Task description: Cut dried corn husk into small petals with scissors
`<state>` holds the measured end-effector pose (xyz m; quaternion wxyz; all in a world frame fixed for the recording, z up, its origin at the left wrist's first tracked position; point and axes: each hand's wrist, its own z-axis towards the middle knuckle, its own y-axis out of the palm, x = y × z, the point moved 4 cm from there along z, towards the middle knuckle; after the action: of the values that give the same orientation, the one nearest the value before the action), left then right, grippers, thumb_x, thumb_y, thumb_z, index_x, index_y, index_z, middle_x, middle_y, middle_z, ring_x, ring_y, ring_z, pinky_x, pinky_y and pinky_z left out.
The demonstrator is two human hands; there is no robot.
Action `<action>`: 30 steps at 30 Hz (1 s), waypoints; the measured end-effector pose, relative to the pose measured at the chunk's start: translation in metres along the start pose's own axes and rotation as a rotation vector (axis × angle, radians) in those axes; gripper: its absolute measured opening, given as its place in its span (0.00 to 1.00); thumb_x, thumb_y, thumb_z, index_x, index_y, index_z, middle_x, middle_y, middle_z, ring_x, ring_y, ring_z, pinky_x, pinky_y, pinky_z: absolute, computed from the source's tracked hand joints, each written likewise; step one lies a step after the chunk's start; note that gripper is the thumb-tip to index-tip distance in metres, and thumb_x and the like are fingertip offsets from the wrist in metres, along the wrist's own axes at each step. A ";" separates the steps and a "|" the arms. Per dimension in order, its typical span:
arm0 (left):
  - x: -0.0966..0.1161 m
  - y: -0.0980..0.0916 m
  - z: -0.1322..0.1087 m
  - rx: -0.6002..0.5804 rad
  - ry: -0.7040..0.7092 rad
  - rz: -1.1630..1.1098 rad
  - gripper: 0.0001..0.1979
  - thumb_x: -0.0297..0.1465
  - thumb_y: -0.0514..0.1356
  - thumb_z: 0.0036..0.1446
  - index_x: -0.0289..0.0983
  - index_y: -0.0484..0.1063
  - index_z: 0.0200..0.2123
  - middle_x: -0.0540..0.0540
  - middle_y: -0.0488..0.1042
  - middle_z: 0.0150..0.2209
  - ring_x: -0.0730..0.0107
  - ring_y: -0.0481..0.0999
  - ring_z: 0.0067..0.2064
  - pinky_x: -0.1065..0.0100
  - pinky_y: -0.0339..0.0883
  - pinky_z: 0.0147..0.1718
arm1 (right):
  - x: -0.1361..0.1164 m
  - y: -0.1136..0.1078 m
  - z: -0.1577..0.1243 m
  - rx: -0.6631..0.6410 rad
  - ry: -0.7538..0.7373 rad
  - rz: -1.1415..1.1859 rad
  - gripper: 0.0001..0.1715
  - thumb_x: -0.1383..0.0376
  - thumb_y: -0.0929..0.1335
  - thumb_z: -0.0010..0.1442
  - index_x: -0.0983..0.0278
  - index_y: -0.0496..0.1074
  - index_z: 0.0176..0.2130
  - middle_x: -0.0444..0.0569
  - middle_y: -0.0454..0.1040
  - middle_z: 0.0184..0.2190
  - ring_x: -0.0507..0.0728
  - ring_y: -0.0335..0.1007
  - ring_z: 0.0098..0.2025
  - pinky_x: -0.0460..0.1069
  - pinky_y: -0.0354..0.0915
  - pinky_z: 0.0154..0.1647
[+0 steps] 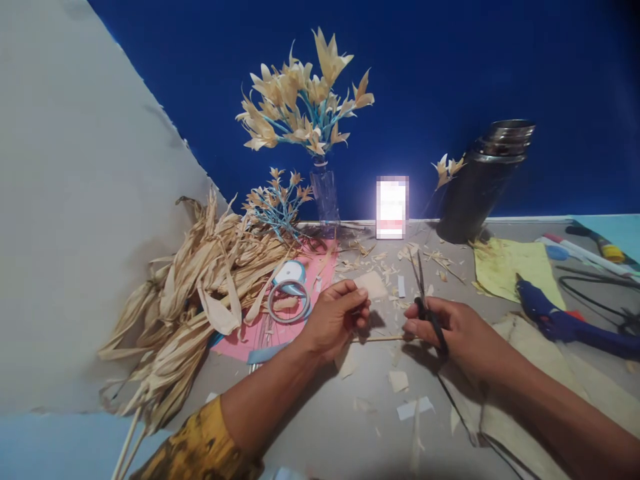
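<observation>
My left hand [334, 319] pinches a piece of dried corn husk [371, 285] together with one end of a thin wooden stick [384, 339]. My right hand [450, 328] grips black scissors [424, 288], their blades pointing up and away, and its fingertips touch the stick's other end. Both hands hover just above the grey table [345, 420], which is littered with husk scraps and small white paper bits.
A pile of dried husks [195, 293] lies at left beside tape rolls [289, 293] on pink paper. At the back stand a bottle of husk flowers [310, 100], a smaller blue-stemmed sprig [280, 200] and a dark flask [483, 180]. A blue glue gun [560, 320], yellow paper [515, 267] and pens lie at right.
</observation>
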<state>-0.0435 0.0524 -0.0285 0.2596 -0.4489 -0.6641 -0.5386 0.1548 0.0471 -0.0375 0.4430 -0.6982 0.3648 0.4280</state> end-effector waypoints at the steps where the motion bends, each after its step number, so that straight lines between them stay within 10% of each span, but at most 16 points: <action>1: -0.002 0.003 -0.002 -0.016 -0.019 -0.015 0.17 0.33 0.74 0.43 0.35 0.69 0.28 0.51 0.72 0.25 0.77 0.71 0.25 0.76 0.61 0.23 | 0.000 0.001 0.000 -0.019 0.005 0.087 0.25 0.47 0.72 0.55 0.65 0.74 0.40 0.49 0.76 0.30 0.56 0.68 0.30 0.50 0.63 0.31; 10: 0.002 0.013 -0.008 -0.043 0.085 -0.139 0.15 0.32 0.74 0.45 0.34 0.71 0.30 0.47 0.77 0.31 0.71 0.78 0.33 0.74 0.67 0.29 | -0.016 0.027 -0.018 -0.418 -0.045 0.106 0.32 0.39 0.70 0.55 0.67 0.72 0.33 0.49 0.72 0.26 0.54 0.64 0.28 0.48 0.62 0.29; 19: -0.009 0.015 -0.010 -0.025 0.041 -0.104 0.17 0.32 0.75 0.43 0.34 0.69 0.29 0.48 0.77 0.28 0.71 0.78 0.30 0.72 0.70 0.31 | -0.001 0.033 -0.014 -0.224 0.006 0.029 0.17 0.58 0.71 0.57 0.63 0.62 0.25 0.40 0.60 0.22 0.50 0.58 0.24 0.45 0.59 0.24; 30: -0.012 0.013 -0.009 -0.047 0.004 -0.085 0.18 0.33 0.74 0.45 0.35 0.67 0.30 0.44 0.80 0.28 0.72 0.77 0.27 0.70 0.72 0.31 | -0.009 0.029 -0.014 -0.210 0.003 -0.096 0.19 0.56 0.69 0.55 0.62 0.61 0.21 0.40 0.60 0.19 0.49 0.53 0.23 0.46 0.51 0.23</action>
<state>-0.0276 0.0401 -0.0300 0.2273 -0.4253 -0.6692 -0.5653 0.1298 0.0251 -0.0348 0.3868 -0.7580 0.2848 0.4411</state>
